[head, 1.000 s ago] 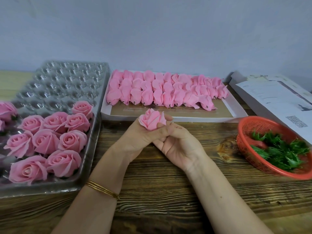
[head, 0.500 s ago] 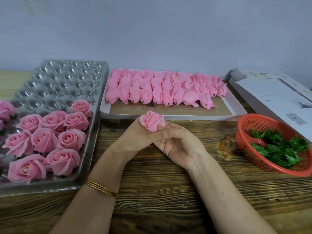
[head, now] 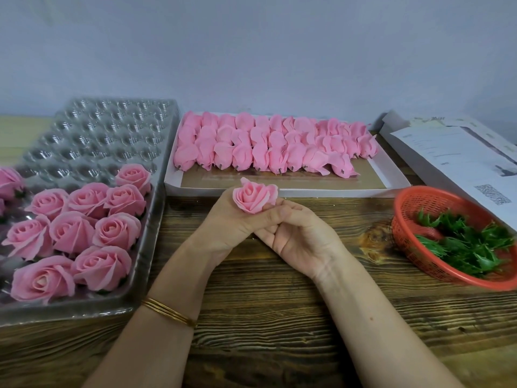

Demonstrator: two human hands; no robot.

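Left of grip: clear cell tray point(head: 92, 135), finished pink roses point(head: 84, 225) in near cells. Just beyond: white box point(head: 391, 175), rowed petal bundles point(head: 268, 147). Right: red basket point(head: 414, 203), green leaves point(head: 470, 245). Far right: papers point(head: 453, 155). Beneath: wooden table point(head: 279, 317).

table point(head: 279, 317): dark wood-grain top, carried everything
left: clear plastic cell tray point(head: 156, 219) sat at the edge, part-filled with pink roses
back centre: white shallow box point(head: 335, 193) of pink petals lay just beside the tray
right: red mesh basket point(head: 402, 239) held green leaves
back right: printed papers point(head: 447, 161) lay behind the basket
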